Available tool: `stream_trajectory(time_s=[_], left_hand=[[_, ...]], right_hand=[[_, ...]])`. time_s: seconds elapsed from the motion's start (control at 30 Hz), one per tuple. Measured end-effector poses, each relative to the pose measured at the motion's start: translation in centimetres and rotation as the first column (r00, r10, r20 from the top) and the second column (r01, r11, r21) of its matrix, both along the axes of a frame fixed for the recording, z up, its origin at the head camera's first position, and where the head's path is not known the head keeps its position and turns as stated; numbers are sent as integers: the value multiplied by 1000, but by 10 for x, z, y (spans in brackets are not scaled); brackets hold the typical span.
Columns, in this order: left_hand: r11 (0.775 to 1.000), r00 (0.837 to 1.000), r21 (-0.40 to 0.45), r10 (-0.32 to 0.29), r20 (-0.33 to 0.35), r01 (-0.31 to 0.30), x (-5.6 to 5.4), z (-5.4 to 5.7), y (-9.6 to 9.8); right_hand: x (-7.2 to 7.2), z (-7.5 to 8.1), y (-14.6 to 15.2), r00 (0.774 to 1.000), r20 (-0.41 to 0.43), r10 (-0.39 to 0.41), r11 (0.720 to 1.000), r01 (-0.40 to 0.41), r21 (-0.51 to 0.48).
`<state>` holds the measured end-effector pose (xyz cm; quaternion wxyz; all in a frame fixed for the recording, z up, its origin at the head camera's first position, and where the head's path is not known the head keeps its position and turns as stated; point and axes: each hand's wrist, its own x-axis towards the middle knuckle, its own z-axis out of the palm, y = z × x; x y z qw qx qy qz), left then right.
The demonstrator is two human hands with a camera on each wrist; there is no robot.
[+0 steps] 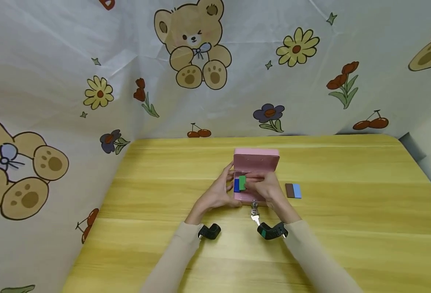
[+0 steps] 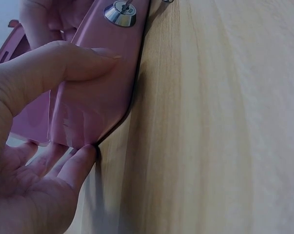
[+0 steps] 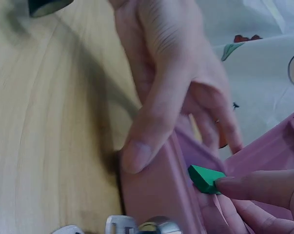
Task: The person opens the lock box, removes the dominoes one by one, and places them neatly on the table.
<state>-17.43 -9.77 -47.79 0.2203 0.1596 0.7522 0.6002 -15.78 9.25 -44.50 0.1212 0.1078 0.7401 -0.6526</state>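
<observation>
A pink metal box (image 1: 256,160) stands on the table with its lid raised. My left hand (image 1: 217,193) grips its left side; in the left wrist view the thumb lies along the front wall and the other fingers reach round the corner. Inside the box, my right hand (image 1: 268,187) pinches a green block (image 3: 205,178) between thumb and fingers. Beside it at the left inner wall is a dark blue block (image 1: 236,186). A key sits in the round silver lock (image 2: 120,13) on the front wall, and another key (image 1: 255,218) hangs below it.
A brown block (image 1: 290,190) and a light blue block (image 1: 297,191) lie side by side on the wooden table (image 1: 347,236), right of the box. Behind the table hangs a printed cloth (image 1: 244,106) with bears and flowers. Each wrist wears a black camera band.
</observation>
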Motion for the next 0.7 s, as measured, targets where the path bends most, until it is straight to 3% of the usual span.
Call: stream_trajectory(time_s=[0.33, 0.5, 0.7], left_hand=[[1000, 1000, 19, 4, 12, -4, 0, 0, 4], [1000, 1000, 10, 12, -5, -12, -1, -1, 4], [1000, 1000, 5, 4, -16, -4, 0, 1, 2]], right_hand=[[21, 29, 44, 998, -38, 49, 993, -53, -103], [29, 24, 86, 998, -51, 26, 988, -33, -148], [34, 9, 140, 999, -47, -6, 1000, 5, -27]])
